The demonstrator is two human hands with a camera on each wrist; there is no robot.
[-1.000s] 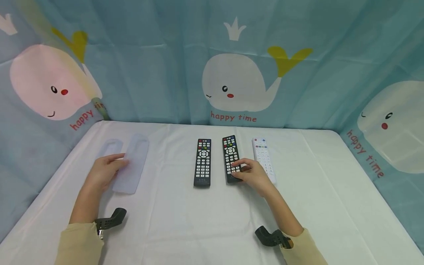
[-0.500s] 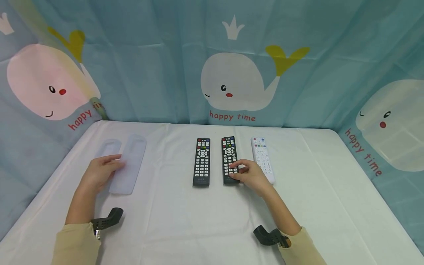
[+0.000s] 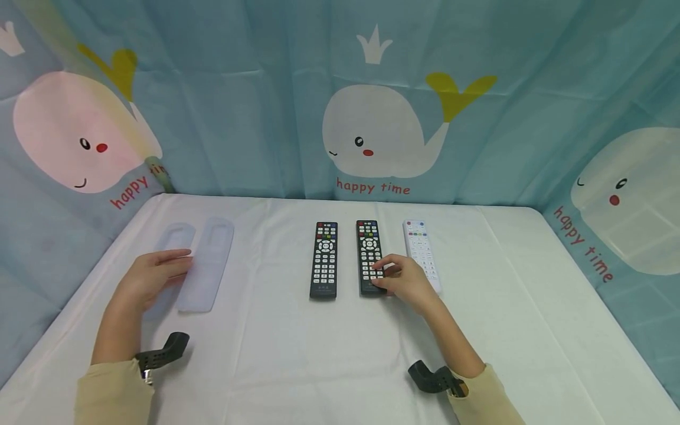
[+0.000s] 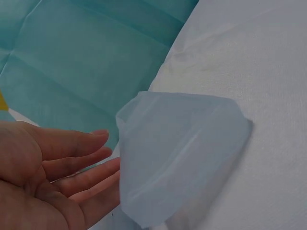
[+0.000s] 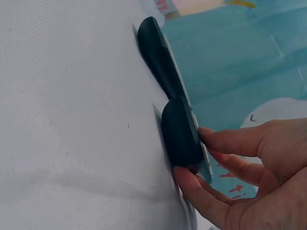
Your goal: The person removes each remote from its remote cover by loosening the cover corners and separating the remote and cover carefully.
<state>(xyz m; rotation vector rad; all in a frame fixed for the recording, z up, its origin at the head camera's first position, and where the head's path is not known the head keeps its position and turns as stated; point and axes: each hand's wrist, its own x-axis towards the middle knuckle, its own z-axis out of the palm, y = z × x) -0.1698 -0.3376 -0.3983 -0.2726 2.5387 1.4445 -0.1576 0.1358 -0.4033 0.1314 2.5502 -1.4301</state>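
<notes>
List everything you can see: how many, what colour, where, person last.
Black remote: 1, black, mid-table
Second remote: 1, black, right of that
White remote: 1, white, furthest right
Left cover: 1, translucent, table's left, partly hidden
Right cover: 1, translucent, beside it
Tablecloth: 1, white, over table
Curtain: 1, teal, behind table
Whales: 3, pale, printed on curtain
Crowns: 2, white, curtain, above whales
Lettering: 3, red, curtain, near whales
Wrist cameras: 2, black, on wrists
Sleeves: 2, beige, on forearms
Left hand: 1, bare, at the covers
Right hand: 1, bare, pinching second remote

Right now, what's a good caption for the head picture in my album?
Left hand by two translucent sleeves, right hand pinching the middle remote control of three, whale curtain behind.
</notes>
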